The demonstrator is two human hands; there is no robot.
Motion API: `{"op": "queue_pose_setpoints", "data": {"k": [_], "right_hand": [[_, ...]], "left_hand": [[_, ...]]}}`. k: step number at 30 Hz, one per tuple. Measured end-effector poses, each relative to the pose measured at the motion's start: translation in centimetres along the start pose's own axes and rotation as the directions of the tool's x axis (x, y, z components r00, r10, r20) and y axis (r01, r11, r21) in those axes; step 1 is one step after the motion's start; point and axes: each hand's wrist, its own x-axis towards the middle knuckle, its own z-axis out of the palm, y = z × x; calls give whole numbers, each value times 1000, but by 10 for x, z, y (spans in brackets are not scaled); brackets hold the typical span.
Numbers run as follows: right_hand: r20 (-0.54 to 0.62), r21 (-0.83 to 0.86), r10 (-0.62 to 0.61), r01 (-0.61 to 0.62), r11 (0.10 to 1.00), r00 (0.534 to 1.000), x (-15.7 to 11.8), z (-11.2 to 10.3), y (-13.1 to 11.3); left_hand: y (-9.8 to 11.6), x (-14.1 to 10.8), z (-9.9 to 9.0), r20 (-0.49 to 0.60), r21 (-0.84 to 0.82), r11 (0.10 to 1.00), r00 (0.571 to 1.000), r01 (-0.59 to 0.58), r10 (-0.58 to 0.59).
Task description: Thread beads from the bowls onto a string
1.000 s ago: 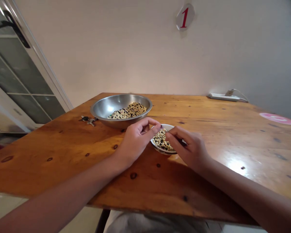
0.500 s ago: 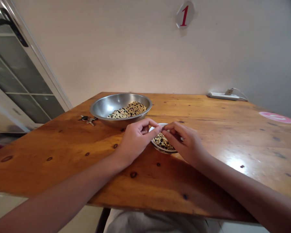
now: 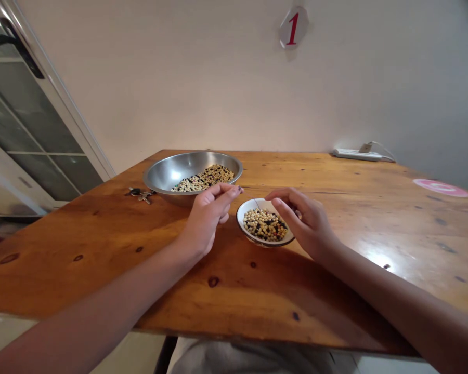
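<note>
My left hand (image 3: 212,210) is closed in a pinch, with a small dark bead (image 3: 239,190) at the tips of thumb and forefinger. It hovers between the steel bowl and the small white bowl (image 3: 241,212). Cream, gold and black beads (image 3: 265,225) lie in the small bowl. Over that bowl's right rim is my right hand (image 3: 302,215), its thumb and forefinger apart and the other fingers curled. A thin dark line (image 3: 258,204) shows against the bowl's inner wall; I cannot tell what it is.
A wide steel bowl (image 3: 161,174) with many similar beads stands at the back left. Keys (image 3: 142,195) lie beside it. At the back right are a white power strip (image 3: 356,154) and a pink round sticker (image 3: 440,187). A wall (image 3: 218,93) rises behind the table.
My hands, fingertips together over the small bowl before, have parted. The left has moved left and slightly up with the dark bead; the right has stayed near the rim, its fingertips opening.
</note>
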Motion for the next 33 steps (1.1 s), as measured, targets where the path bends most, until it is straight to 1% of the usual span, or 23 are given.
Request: {"op": "queue_pose_setpoints", "data": {"k": [2, 5, 7, 8, 10, 12, 13, 14, 16, 18, 20, 21, 24, 29, 33], "right_hand": [[40, -2, -29, 29, 1000, 999, -1, 0, -4], [126, 2, -107, 108, 994, 986, -3, 3, -9], [144, 14, -154, 154, 988, 978, -4, 5, -11], [141, 19, -171, 170, 985, 975, -4, 5, -12], [125, 25, -194, 193, 981, 973, -5, 5, -14], [114, 28, -213, 211, 977, 970, -6, 4, -15], [111, 29, -221, 219, 975, 969, -6, 3, -16], [115, 31, -225, 223, 974, 968, -7, 2, -17], [130, 35, -220, 217, 976, 967, -8, 2, -19], [141, 42, -212, 208, 977, 967, -9, 3, -21], [146, 53, -223, 217, 975, 964, -9, 4, -23], [150, 58, -233, 227, 972, 961, -9, 5, -23], [159, 63, -257, 250, 966, 953, -9, 6, -24], [162, 66, -284, 277, 959, 945, -9, 6, -24], [177, 33, -306, 305, 952, 935, -11, 6, -24]], "left_hand": [[-3, -1, 1, 50, 44, 999, 999, 7, -9], [-6, -5, 3, 120, 106, 994, 993, -26, 13], [-7, -7, 4, 158, 95, 995, 987, -15, 0], [-7, -8, 4, 172, 58, 998, 984, 26, -36], [-6, -8, 5, 195, -86, 980, 968, 178, -158], [-2, -6, 7, 211, -253, 902, 930, 349, -301], [0, -5, 7, 213, -322, 852, 909, 412, -359], [3, -5, 8, 211, -380, 806, 891, 454, -402], [8, -4, 9, 199, -472, 730, 866, 495, -458], [11, -3, 10, 185, -541, 670, 849, 508, -495], [12, -4, 10, 160, -572, 645, 841, 506, -517], [12, -4, 11, 141, -575, 651, 843, 496, -518], [11, -4, 11, 85, -572, 691, 870, 442, -486], [6, -3, 10, 74, -563, 726, 898, 396, -433], [6, -3, 10, 36, -508, 776, 909, 374, -415]]}}
